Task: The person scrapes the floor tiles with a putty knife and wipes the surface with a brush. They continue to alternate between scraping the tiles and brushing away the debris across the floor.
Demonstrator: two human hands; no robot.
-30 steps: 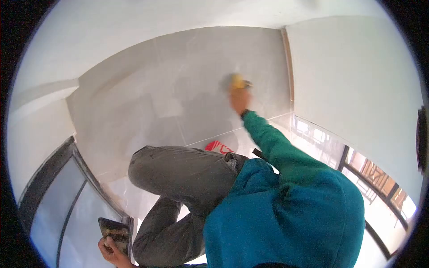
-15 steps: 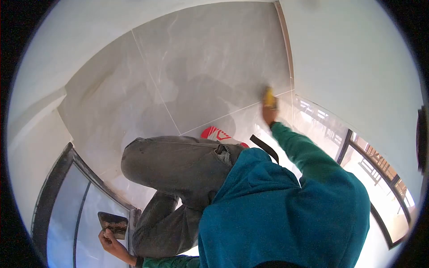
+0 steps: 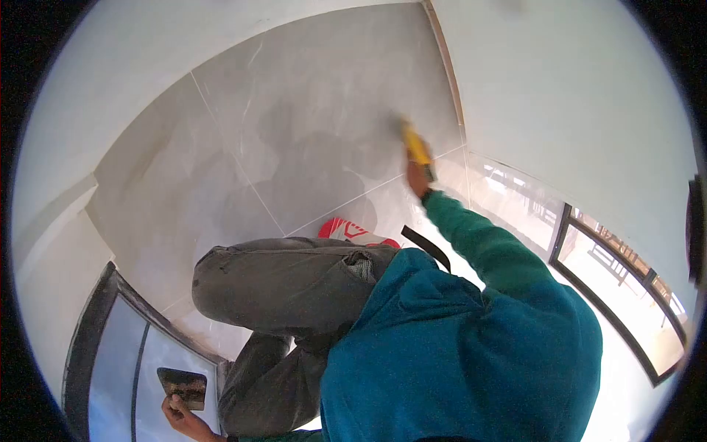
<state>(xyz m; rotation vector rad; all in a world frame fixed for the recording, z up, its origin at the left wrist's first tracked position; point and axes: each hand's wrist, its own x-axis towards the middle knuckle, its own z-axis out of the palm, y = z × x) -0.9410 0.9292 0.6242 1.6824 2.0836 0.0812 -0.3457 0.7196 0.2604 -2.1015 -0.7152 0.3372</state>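
My right hand (image 3: 418, 175) is closed round a yellow-handled tool (image 3: 417, 144), held out over the grey tiled floor (image 3: 346, 81) near the wall. The tool's far end is a dark blur, so its kind cannot be made out. At the lower left my left hand (image 3: 181, 417) pinches the edge of a dark, flat, roughly square plate (image 3: 183, 387) with brown smears on its face. The plate is in front of the glass of a dark-framed window or door. My bent legs in grey trousers and a red-and-white shoe (image 3: 353, 231) lie between the two hands.
White walls (image 3: 560, 88) enclose the floor, with a brown strip (image 3: 446, 66) along the right one's base. A dark-framed glass panel (image 3: 110, 353) stands at the lower left. Another dark frame (image 3: 611, 317) is at the right. A black strap (image 3: 427, 247) sticks out beside my waist.
My right hand has moved left and slightly up across the floor with the yellow-handled tool. My left hand still holds the plate, a little lower in view. The whole view has shifted slightly.
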